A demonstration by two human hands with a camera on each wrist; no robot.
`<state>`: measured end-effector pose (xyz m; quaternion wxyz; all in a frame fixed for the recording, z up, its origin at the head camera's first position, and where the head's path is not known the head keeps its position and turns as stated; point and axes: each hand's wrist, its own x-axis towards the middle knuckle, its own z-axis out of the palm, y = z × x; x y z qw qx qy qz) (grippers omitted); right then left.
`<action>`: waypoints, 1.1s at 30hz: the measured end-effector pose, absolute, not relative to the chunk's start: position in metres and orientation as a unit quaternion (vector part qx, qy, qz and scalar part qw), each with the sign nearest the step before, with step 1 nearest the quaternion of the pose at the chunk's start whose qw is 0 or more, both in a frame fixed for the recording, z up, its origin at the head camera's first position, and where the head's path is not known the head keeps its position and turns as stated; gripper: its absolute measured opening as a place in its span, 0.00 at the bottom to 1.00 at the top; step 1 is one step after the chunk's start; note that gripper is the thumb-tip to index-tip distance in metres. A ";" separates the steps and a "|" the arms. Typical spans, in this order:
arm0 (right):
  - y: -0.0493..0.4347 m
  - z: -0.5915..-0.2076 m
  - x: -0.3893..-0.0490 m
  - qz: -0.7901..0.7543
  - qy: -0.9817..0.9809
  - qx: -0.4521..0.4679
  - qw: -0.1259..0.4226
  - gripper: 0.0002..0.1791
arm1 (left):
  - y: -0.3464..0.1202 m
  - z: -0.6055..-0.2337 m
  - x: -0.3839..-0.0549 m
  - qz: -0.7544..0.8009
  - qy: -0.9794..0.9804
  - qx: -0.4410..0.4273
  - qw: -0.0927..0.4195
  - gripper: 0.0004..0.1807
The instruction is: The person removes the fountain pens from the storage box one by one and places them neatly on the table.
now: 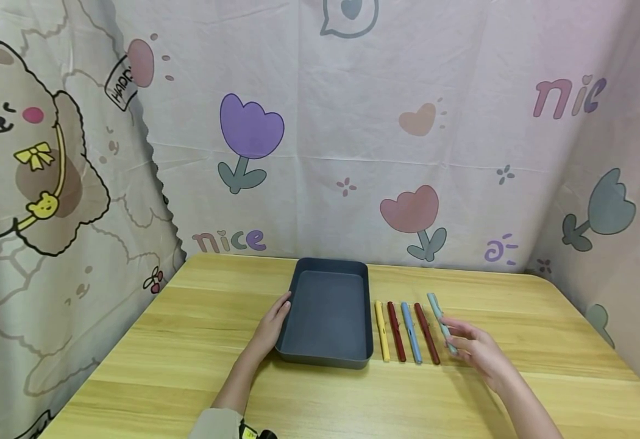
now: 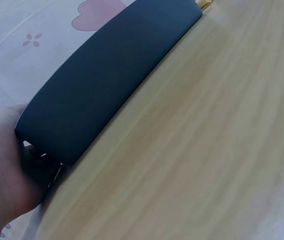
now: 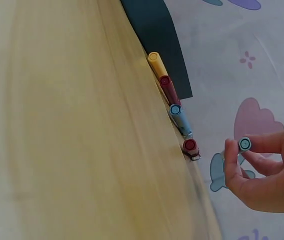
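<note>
A dark grey rectangular tray [image 1: 328, 317] lies on the table, its inside bare. My left hand [image 1: 270, 323] holds its left wall, fingertips at the rim; in the left wrist view, that hand [image 2: 4, 170] is at one end of the tray's outer side [image 2: 101, 75]. Between thumb and fingers, my right hand [image 1: 479, 350] pinches a light green pen [image 1: 435, 308], raised off the table in the right wrist view. Left of it lie a dark red pen [image 1: 426, 332], a blue pen [image 1: 411, 332], another dark red pen [image 1: 396, 332] and a yellow pen [image 1: 382, 332].
The pens lie side by side along the tray's right wall on the wooden table [image 1: 188, 347]. Patterned cloth [image 1: 325, 201] hangs behind the table's back edge and at both sides. A sleeve [image 1: 218, 424] covers my left forearm.
</note>
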<state>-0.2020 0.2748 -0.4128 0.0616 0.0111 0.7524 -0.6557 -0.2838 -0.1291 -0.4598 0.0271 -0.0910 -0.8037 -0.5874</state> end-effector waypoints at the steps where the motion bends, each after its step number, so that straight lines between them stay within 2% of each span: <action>1: 0.275 -0.413 -0.202 -0.658 0.750 0.012 0.061 0.26 | -0.129 -0.459 -0.283 -0.588 -0.803 -0.090 0.026 0.27; 33: 0.284 -0.435 -0.204 -0.671 0.736 0.038 0.086 0.27 | -0.129 -0.458 -0.282 -0.588 -0.804 -0.087 0.031 0.29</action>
